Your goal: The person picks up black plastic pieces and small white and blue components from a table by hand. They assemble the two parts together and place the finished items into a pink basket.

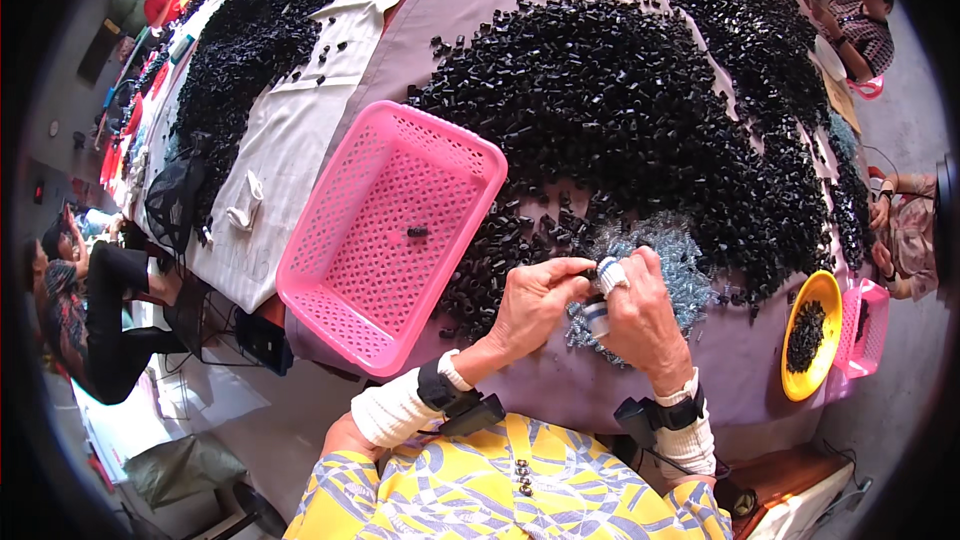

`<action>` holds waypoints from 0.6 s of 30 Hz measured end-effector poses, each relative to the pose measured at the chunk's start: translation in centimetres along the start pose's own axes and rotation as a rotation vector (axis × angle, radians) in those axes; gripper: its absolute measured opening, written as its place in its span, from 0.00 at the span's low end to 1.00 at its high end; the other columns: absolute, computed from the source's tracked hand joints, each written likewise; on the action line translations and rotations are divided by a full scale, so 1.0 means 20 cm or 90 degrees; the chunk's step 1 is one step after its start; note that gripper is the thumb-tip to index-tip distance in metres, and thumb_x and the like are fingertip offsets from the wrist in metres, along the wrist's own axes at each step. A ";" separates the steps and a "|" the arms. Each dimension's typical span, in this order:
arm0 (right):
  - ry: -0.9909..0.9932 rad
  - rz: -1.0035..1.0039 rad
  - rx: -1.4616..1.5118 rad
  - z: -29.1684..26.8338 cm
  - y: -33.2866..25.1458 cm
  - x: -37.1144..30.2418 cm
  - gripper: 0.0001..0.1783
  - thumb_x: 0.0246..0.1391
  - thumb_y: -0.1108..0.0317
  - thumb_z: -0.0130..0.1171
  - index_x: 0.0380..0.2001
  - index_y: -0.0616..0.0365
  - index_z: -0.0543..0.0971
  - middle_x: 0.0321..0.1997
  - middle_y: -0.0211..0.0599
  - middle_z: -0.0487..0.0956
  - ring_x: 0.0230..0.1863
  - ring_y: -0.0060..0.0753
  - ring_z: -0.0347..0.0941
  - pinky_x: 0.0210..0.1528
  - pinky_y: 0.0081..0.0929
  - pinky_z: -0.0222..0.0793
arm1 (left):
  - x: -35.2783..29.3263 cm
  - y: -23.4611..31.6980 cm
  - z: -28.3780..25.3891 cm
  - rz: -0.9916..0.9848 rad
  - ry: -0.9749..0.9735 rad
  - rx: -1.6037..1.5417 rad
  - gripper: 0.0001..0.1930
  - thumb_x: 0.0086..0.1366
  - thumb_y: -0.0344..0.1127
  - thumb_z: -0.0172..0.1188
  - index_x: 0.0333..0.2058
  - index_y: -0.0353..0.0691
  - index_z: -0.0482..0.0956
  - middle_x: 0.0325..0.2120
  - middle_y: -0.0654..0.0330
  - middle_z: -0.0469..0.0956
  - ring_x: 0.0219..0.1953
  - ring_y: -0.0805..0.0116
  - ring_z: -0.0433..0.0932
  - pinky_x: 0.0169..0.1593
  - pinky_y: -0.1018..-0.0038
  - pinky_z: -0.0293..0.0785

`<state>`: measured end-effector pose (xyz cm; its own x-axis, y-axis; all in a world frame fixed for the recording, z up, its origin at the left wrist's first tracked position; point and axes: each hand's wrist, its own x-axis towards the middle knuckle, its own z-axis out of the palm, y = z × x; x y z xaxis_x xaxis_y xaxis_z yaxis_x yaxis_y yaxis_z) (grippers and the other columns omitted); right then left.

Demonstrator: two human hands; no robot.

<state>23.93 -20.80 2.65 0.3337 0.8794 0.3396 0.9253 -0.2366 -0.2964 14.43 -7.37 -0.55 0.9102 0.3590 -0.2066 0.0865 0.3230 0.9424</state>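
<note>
Meeting above a purple-clothed table [480,380], two bare hands work close together. The left hand [530,312] has thumb and forefinger brought narrowly together on a small dark piece [590,272], which lies at the fingertips' three o'clock and at nine o'clock from a banded finger of the right hand [648,318]; whether it touches that finger cannot be told. The right fingers are curled, two white-and-blue bands [612,276] showing on them; what they hold is hidden. Clear bluish pieces [675,255] lie heaped beneath and around the right hand, mostly from twelve to two o'clock. Beyond, at twelve o'clock, spreads a large mound of black pieces [600,90]. At ten o'clock from the left hand stands a pink perforated basket [335,265], a single black piece [417,232] lying within. At three o'clock from the right hand, a yellow bowl [831,312] contains further dark pieces [805,338].
</note>
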 end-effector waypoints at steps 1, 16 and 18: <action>0.000 0.001 -0.001 0.01 -0.01 0.01 0.19 0.33 0.75 0.59 0.34 0.67 0.72 0.29 0.43 0.70 0.34 0.45 0.69 0.52 0.46 0.61 | 0.01 -0.01 -0.01 -0.006 -0.006 -0.012 0.10 0.64 0.26 0.58 0.42 0.30 0.81 0.32 0.63 0.82 0.36 0.81 0.77 0.39 0.80 0.76; 0.184 0.025 0.040 0.08 0.05 -0.03 0.17 0.32 0.70 0.66 0.29 0.60 0.73 0.22 0.32 0.69 0.26 0.38 0.69 0.49 0.43 0.62 | 0.01 0.03 -0.02 -0.207 -0.078 -0.118 0.12 0.70 0.39 0.55 0.37 0.37 0.81 0.31 0.67 0.79 0.32 0.81 0.74 0.42 0.78 0.74; 0.171 0.034 0.063 0.07 0.04 -0.03 0.17 0.32 0.69 0.67 0.29 0.60 0.73 0.22 0.32 0.69 0.26 0.38 0.68 0.49 0.42 0.62 | 0.03 -0.03 -0.05 -0.259 -0.177 -0.335 0.11 0.70 0.39 0.53 0.37 0.37 0.79 0.33 0.65 0.78 0.36 0.77 0.76 0.44 0.72 0.77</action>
<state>24.23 -20.93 0.92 0.4301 0.7227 0.5410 0.8872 -0.2275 -0.4014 14.56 -6.50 -1.47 0.9228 -0.0933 -0.3738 0.2980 0.7877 0.5392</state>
